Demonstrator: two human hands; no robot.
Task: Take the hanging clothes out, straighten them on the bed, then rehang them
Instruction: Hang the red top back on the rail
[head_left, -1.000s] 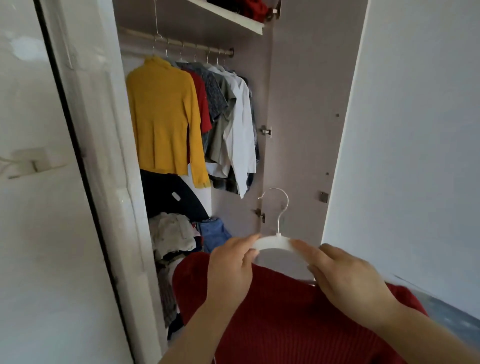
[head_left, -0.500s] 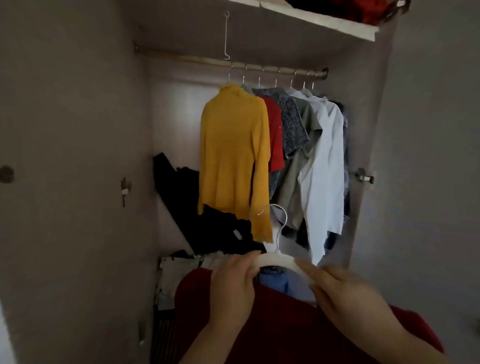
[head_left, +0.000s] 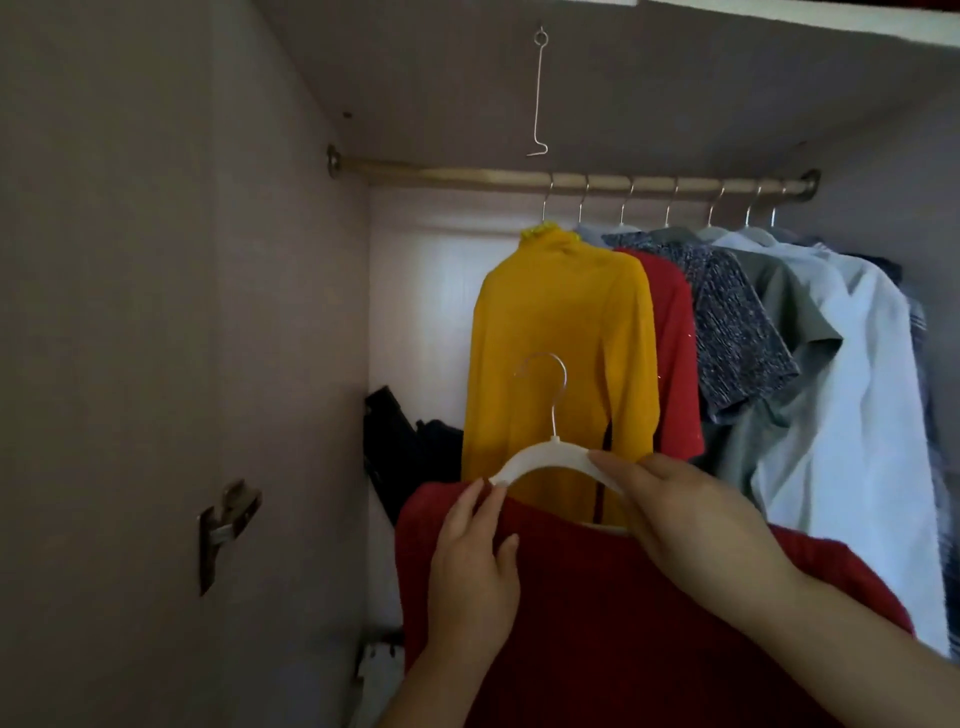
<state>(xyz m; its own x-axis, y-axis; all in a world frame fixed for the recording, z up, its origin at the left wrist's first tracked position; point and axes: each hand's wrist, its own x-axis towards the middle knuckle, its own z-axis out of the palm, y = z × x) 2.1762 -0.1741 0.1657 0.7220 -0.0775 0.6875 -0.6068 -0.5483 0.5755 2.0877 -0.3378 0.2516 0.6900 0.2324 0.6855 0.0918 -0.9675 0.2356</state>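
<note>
Wardrobe (head_left: 156, 312) holds hung garments (head_left: 561, 338); left hand (head_left: 472, 577), right hand (head_left: 691, 525) hold hangered red sweater (head_left: 597, 623).

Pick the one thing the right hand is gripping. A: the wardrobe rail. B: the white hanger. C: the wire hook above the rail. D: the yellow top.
B: the right hand curls over one arm of the white hanger, which carries the red sweater that the left hand holds at the shoulder.
</note>
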